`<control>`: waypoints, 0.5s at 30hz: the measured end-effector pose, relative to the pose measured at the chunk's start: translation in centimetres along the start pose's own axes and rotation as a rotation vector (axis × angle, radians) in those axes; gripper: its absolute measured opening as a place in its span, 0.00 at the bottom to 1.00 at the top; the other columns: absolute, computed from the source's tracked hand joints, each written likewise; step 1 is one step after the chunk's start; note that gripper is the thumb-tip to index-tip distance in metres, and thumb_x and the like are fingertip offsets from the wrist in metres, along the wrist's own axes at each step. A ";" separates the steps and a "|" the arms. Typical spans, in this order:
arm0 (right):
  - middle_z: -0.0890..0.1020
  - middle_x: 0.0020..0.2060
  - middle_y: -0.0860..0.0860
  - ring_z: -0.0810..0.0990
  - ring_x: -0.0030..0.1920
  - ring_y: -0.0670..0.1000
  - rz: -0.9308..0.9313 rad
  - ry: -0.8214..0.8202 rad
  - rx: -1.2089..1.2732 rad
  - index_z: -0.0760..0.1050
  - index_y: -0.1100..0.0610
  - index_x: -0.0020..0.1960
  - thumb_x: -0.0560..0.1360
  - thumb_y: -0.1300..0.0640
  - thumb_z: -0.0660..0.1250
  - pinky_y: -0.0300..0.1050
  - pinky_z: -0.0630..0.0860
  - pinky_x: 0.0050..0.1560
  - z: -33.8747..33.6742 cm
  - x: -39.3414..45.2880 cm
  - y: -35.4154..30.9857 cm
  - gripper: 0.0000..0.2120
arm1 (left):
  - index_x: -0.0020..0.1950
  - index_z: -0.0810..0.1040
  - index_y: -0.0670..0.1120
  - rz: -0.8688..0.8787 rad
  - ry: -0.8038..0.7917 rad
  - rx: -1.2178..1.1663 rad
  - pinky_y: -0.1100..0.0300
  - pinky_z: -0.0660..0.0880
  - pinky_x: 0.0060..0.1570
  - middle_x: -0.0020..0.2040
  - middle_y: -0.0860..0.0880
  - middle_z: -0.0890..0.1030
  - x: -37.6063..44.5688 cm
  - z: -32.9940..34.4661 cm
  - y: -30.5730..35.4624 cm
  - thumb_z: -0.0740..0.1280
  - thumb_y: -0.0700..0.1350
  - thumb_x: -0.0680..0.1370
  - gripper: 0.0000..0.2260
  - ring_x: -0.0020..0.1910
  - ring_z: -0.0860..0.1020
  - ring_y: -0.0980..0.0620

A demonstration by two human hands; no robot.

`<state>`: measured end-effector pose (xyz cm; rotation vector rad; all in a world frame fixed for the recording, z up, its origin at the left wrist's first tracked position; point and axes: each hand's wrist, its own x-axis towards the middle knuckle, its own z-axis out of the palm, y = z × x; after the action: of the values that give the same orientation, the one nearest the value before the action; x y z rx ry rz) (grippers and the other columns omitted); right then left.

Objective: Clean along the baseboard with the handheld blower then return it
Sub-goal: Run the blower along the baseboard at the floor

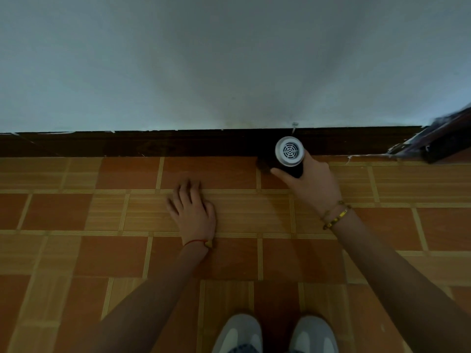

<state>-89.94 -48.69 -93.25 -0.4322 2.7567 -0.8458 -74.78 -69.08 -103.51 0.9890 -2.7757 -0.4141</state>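
My right hand (312,183) grips the handheld blower (290,152), a dark body with a round white grilled end facing the camera. The blower sits low against the dark brown baseboard (153,143), where the wall meets the floor. My left hand (192,208) hangs over the tiled floor, to the left of the blower and nearer to me, fingers loosely curled and holding nothing. A gold bracelet circles my right wrist and a red string my left.
A pale wall (229,59) rises above the baseboard. The floor (76,250) has orange and wood-pattern tiles. A dark frame or furniture edge (446,138) juts in at the far right. My two grey shoes (275,335) stand at the bottom.
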 end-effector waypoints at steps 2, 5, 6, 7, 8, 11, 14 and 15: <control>0.83 0.51 0.51 0.82 0.48 0.52 -0.002 0.019 0.003 0.66 0.51 0.70 0.68 0.32 0.65 0.52 0.82 0.45 -0.2 -0.7 0.4 0.36 | 0.69 0.70 0.45 -0.011 0.010 -0.015 0.35 0.54 0.73 0.70 0.42 0.70 -0.2 0.1 1.0 0.53 0.47 0.76 0.23 0.71 0.65 0.40; 0.83 0.52 0.51 0.82 0.49 0.52 -0.031 -0.006 0.015 0.65 0.51 0.70 0.69 0.33 0.65 0.52 0.81 0.46 -0.4 -1.2 0.6 0.36 | 0.68 0.71 0.45 0.047 0.001 -0.072 0.34 0.56 0.71 0.69 0.43 0.71 -0.4 0.6 2.9 0.54 0.47 0.76 0.22 0.70 0.67 0.39; 0.83 0.52 0.51 0.82 0.49 0.52 -0.025 -0.013 0.007 0.65 0.51 0.70 0.69 0.34 0.66 0.52 0.81 0.46 -0.6 -1.2 0.8 0.35 | 0.69 0.71 0.45 0.066 -0.006 -0.083 0.34 0.56 0.71 0.69 0.43 0.71 -0.4 0.8 3.6 0.54 0.46 0.76 0.21 0.70 0.66 0.40; 0.83 0.52 0.51 0.82 0.49 0.52 -0.009 -0.004 -0.004 0.66 0.51 0.70 0.70 0.35 0.66 0.52 0.81 0.46 -0.9 -1.2 1.0 0.35 | 0.69 0.70 0.46 0.081 -0.014 -0.079 0.34 0.55 0.72 0.69 0.43 0.70 -0.4 1.1 4.2 0.55 0.47 0.76 0.21 0.70 0.66 0.40; 0.83 0.51 0.51 0.82 0.48 0.52 0.013 0.019 -0.016 0.66 0.52 0.70 0.70 0.35 0.66 0.52 0.81 0.45 -1.3 -1.1 1.3 0.34 | 0.70 0.69 0.46 0.090 -0.022 -0.064 0.34 0.54 0.72 0.70 0.42 0.70 -0.5 1.4 4.6 0.56 0.47 0.77 0.21 0.71 0.66 0.40; 0.83 0.50 0.51 0.82 0.48 0.53 0.069 0.107 -0.014 0.68 0.53 0.68 0.70 0.35 0.66 0.52 0.81 0.44 -1.9 -1.4 2.5 0.33 | 0.72 0.67 0.47 0.098 -0.037 -0.016 0.33 0.50 0.73 0.71 0.42 0.68 -0.6 1.9 4.7 0.57 0.47 0.78 0.22 0.72 0.63 0.40; 0.83 0.52 0.51 0.82 0.50 0.52 0.060 0.080 -0.008 0.67 0.52 0.68 0.70 0.35 0.66 0.51 0.81 0.45 -1.9 -1.5 2.7 0.33 | 0.72 0.66 0.47 0.098 -0.051 0.012 0.32 0.49 0.73 0.72 0.42 0.67 -0.6 1.9 4.6 0.56 0.48 0.78 0.22 0.73 0.62 0.40; 0.82 0.53 0.50 0.81 0.51 0.52 0.046 0.052 0.008 0.67 0.52 0.68 0.70 0.36 0.67 0.49 0.80 0.47 -1.9 -1.4 2.6 0.33 | 0.73 0.66 0.47 0.098 -0.053 0.018 0.32 0.49 0.73 0.72 0.42 0.67 -0.6 1.8 4.6 0.55 0.48 0.78 0.22 0.73 0.62 0.39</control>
<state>-89.77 -45.18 -92.99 -0.3490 2.7976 -0.8685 -77.51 -64.88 -103.82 0.8528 -2.8658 -0.4070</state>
